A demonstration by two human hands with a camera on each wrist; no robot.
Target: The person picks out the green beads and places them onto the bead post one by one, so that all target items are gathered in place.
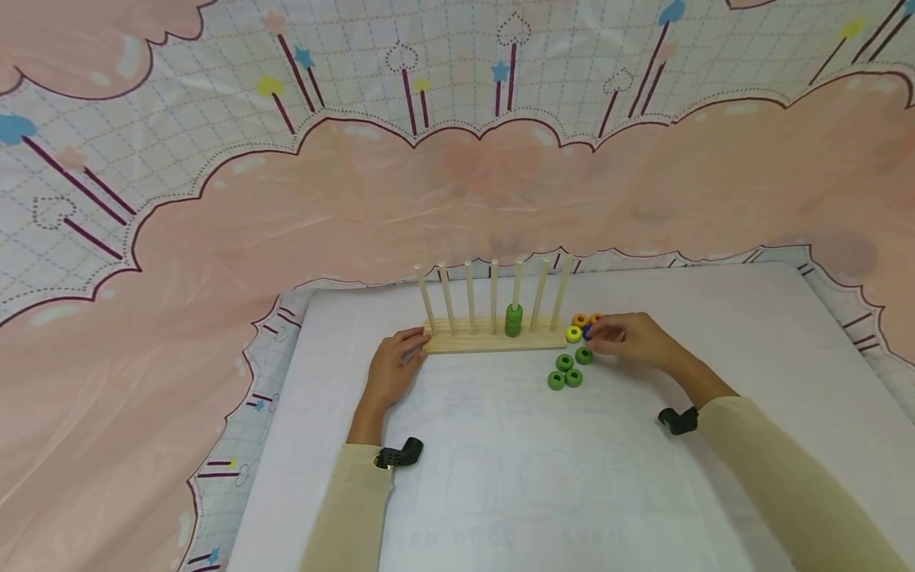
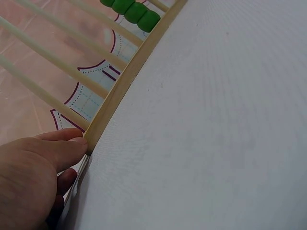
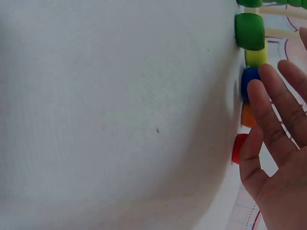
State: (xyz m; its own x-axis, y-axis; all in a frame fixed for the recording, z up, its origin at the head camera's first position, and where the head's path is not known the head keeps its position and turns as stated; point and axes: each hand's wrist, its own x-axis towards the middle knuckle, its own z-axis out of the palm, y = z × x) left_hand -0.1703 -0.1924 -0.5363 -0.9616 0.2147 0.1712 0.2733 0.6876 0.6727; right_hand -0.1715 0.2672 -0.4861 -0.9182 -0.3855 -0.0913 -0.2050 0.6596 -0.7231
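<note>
A wooden peg rack (image 1: 493,343) with several upright pegs stands on the table, and a stack of green beads (image 1: 513,321) sits on one peg. My left hand (image 1: 393,369) pinches the left end of its base between thumb and finger, as the left wrist view also shows. Over loose beads at the rack's right end is my right hand (image 1: 632,338), fingers relaxed and slightly bent. In the right wrist view its fingertips are right at a blue bead (image 3: 250,81), with an orange bead (image 3: 247,115) and a red bead (image 3: 239,147) beside the fingers.
Several loose green beads (image 1: 565,362) lie in front of the rack's right end. A yellow bead (image 1: 573,334) and an orange bead (image 1: 580,320) are close by. A white cover lies over the table (image 1: 515,461), and a patterned pink cloth (image 1: 457,191) hangs behind it.
</note>
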